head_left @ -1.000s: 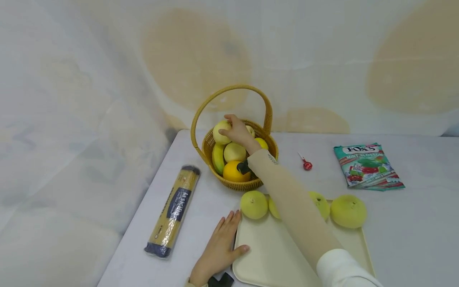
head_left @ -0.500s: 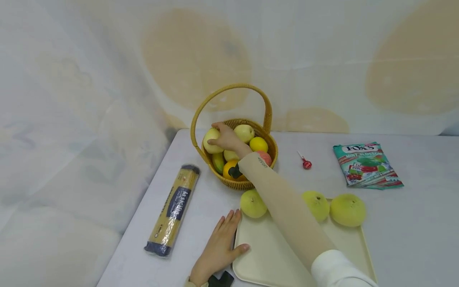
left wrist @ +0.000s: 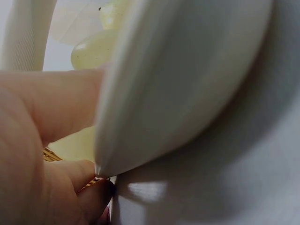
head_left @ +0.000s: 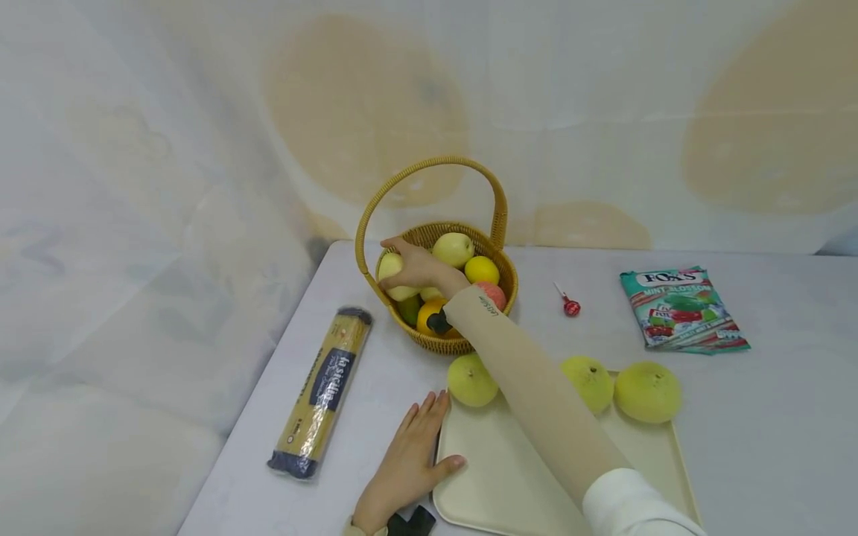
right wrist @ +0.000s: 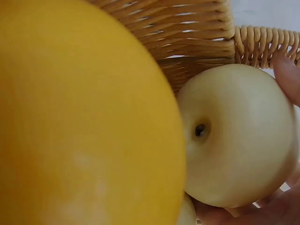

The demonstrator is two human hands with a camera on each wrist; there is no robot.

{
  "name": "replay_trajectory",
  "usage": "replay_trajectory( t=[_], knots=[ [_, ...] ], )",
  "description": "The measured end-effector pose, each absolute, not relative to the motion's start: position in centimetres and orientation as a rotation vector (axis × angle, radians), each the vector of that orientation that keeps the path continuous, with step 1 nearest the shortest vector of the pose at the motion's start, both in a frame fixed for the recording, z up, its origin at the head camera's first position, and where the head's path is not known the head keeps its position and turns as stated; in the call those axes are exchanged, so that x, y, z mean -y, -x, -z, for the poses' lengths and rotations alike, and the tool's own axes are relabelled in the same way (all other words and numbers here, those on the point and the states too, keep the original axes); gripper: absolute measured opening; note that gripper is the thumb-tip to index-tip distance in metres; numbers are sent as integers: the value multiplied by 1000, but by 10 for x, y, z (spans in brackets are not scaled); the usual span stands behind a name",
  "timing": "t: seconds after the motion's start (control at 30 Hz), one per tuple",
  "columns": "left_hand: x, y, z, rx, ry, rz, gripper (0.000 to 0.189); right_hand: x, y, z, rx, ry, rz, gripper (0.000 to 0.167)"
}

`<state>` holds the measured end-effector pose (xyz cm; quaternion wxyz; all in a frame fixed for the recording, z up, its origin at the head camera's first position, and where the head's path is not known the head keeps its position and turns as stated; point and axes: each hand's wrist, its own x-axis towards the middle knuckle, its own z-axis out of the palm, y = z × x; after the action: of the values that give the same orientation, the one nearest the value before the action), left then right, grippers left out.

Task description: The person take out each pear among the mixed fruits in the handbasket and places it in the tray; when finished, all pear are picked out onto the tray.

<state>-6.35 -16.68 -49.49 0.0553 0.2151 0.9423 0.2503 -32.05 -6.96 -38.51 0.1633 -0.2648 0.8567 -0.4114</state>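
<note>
Just inside the left rim of the basket (head_left: 439,347), a pale pear (right wrist: 239,140) sits in the grasp of the person's right hand (head_left: 421,268), thumb on one side and fingers curled round the other. From where I stand I can't tell whether it also rests on the fruit below. Under and beside that hand, within the basket, are an orange (head_left: 427,316) toward the front and something green (head_left: 407,309) at the left, mostly covered. Another pear (head_left: 453,249) lies toward the basket's back, with a lemon (head_left: 482,271) and a pink fruit (head_left: 494,295) along its right side.

Nearer the person than the basket is a cream tray (head_left: 496,476). Their left hand (head_left: 407,463) lies at its left edge, fingers straight and thumb spread out over the rim, gripping nothing that I can see from above. Three big yellow-green fruits (head_left: 648,392) show along the tray's far edge, the leftmost just in front of the basket; the right sleeve (head_left: 536,380) crosses between them.

Left of the basket and nearer lies a spaghetti packet (head_left: 322,393). To the basket's right are a red lollipop (head_left: 571,307) and, farther off, a candy bag (head_left: 685,313).
</note>
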Motion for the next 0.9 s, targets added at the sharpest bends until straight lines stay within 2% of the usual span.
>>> replay_trajectory(
  t=[0.43,0.9],
  knots=[
    [172,67,499,-2884,-658,-798,86,70,318,384,-2440,750,1255,82],
    [176,73,498,-2851,-619,-798,86,48,317,371,-2450,684,1475,80]
  ],
)
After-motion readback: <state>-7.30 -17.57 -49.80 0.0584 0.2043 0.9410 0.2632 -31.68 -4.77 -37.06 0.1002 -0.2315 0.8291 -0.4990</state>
